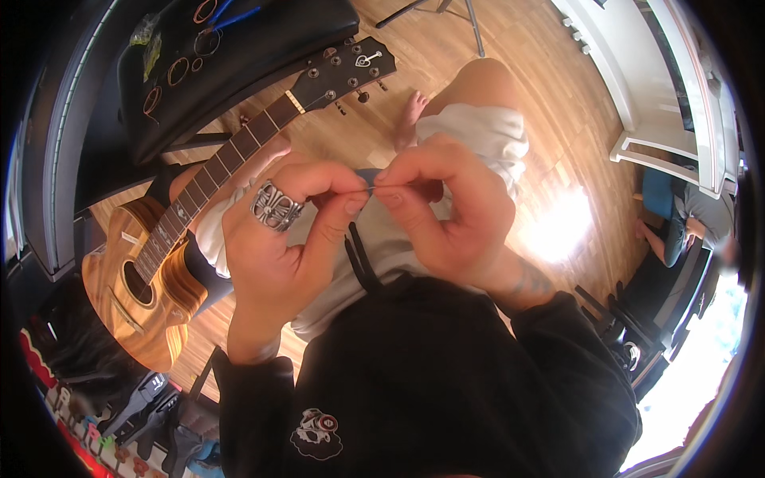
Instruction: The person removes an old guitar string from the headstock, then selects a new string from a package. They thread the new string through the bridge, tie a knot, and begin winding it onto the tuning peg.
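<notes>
My left hand [287,221], with a wide silver ring, and my right hand [448,209] meet at the fingertips in front of my lap. Between them they pinch a very thin, short piece of string or wire [370,188], mostly hidden by the fingers. An acoustic guitar [125,299] leans beside my leg on the left, its neck slanting up to a black headstock [343,71]. No strings show over its fretboard [209,179] or soundhole.
A black padded bench [239,66] at the upper left bears coiled strings [178,71], blue strips [236,18] and clear packets [152,54]. A stand's legs [475,30] rest on the wood floor. A white piano-like piece and another person [705,215] are at the right.
</notes>
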Demonstrator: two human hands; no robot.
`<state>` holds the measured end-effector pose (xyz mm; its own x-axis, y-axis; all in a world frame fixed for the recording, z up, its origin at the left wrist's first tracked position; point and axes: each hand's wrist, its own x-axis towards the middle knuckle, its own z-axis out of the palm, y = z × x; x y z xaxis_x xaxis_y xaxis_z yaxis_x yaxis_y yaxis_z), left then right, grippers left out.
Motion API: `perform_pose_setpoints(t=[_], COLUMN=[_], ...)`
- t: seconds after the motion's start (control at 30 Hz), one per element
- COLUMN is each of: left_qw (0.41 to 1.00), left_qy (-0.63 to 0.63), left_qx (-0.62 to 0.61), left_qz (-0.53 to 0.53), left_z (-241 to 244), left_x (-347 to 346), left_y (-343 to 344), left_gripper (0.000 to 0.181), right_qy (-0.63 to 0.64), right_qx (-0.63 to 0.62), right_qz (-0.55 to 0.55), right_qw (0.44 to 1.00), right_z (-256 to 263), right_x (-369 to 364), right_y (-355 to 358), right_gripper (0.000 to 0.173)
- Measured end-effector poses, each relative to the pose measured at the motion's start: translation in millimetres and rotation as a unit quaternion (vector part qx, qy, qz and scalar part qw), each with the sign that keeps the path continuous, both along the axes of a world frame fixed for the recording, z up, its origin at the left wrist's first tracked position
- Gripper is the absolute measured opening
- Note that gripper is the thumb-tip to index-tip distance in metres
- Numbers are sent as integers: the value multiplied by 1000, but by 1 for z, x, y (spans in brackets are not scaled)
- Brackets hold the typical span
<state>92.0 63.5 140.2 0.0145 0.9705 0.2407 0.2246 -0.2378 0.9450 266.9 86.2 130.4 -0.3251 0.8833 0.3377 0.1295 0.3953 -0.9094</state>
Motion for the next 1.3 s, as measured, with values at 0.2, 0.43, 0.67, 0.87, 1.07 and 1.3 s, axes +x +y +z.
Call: perform_pose_setpoints(t=[0.2, 0.43, 0.67, 0.87, 1.07, 1.3], left_qw=[997, 995, 995, 992, 987, 921], left_qy=[-1, -22, 5, -37, 38, 356], left_qx=[17, 30, -58, -85, -135, -93], left_qz=[-79, -93, -76, -85, -73, 127], left_z=[-2, -4, -13, -26, -30, -101], left_x=[-10, -15, -33, -58, -90, -262], left_y=[5, 15, 10, 11, 18, 143], left_gripper=[12, 11, 8, 10, 8, 11], right_qy=[142, 157, 44, -10, -69, -71], right_qx=[-243, -295, -251, -267, -261, -269], right_qz=[96, 119, 3, -2, -17, -42], right_qw=[955, 935, 967, 964, 963, 960], right_z=[6, 6, 2, -20, -35, -42], right_x=[2, 7, 3, -4, -12, -29], right_y=[-4, 0, -4, 2, 15, 30], right_gripper=[11, 9, 14, 9, 7, 4])
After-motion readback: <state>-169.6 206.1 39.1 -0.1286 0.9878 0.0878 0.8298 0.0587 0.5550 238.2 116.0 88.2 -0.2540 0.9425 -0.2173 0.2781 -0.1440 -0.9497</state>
